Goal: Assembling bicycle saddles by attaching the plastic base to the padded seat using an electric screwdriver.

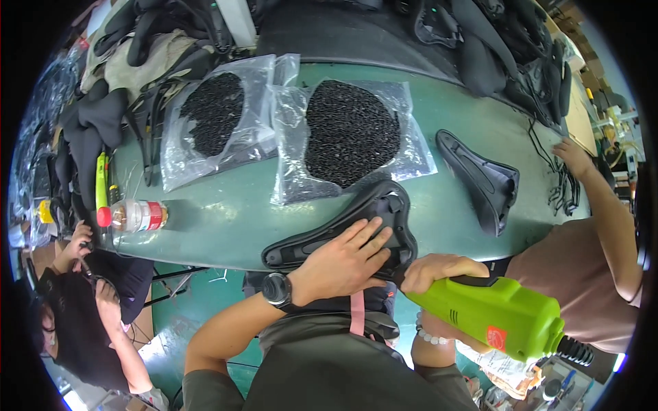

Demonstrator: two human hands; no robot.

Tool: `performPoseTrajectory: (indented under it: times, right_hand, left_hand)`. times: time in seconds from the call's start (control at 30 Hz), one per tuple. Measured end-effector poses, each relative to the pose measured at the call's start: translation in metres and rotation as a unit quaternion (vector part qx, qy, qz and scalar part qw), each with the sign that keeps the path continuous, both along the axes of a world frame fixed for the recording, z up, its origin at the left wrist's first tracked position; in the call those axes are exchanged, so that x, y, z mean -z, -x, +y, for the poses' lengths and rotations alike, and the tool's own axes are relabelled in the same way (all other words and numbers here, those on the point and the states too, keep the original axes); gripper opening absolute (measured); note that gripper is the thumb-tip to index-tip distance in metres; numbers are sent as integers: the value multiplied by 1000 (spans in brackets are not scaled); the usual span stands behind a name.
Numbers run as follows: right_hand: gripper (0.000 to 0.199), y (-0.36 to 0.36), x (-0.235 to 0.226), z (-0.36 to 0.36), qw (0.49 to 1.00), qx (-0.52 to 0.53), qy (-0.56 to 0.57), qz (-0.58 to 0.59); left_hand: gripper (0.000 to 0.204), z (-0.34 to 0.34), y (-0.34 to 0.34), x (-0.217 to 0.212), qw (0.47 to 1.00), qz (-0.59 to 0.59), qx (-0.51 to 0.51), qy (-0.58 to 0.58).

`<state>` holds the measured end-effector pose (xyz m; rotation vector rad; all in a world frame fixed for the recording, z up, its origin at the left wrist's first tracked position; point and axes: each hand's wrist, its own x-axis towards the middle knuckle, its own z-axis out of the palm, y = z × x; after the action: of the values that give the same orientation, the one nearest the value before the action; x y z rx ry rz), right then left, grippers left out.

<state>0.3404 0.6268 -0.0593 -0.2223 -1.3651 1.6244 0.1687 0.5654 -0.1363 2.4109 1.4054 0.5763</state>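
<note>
A black bicycle saddle (322,236), underside up, lies at the table's near edge. My left hand (349,257), with a dark watch on its wrist, rests on the saddle's wide end, fingers stretched out and spread. A bright green electric screwdriver (500,312) is in my right hand (439,274), its fingers wrapped around the front of the body. The tool points left toward the wide end of the saddle; its tip is hidden behind my hands, so I cannot tell whether it touches. Farther right lies a second black saddle (480,181), apart from both hands.
Two clear plastic bags (353,133) of small black parts lie beyond the saddle. A red-capped bottle (140,215) and another green tool (102,179) are at left. Black saddle pieces (480,61) pile up at the back. Co-workers sit at left and right, one hand (574,157) near black wire frames (565,188).
</note>
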Motion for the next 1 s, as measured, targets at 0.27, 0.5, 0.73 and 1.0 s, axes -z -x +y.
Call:
performPoseTrajectory:
  times: [0.27, 0.5, 0.73, 1.0]
  right_hand:
    - [96, -33, -39, 4, 997, -9, -62, 53]
    - [108, -84, 9, -32, 982, 66, 174, 44]
    - [111, -97, 11, -46, 965, 90, 241, 46]
    - [109, -111, 17, -49, 969, 78, 234, 30]
  left_hand:
    - [62, -15, 15, -16, 998, 28, -36, -41]
    - [69, -77, 62, 6, 966, 23, -255, -28]
    - [66, 70, 1, -47, 941, -106, -320, -39]
    - [58, 145, -11, -51, 985, -49, -159, -52]
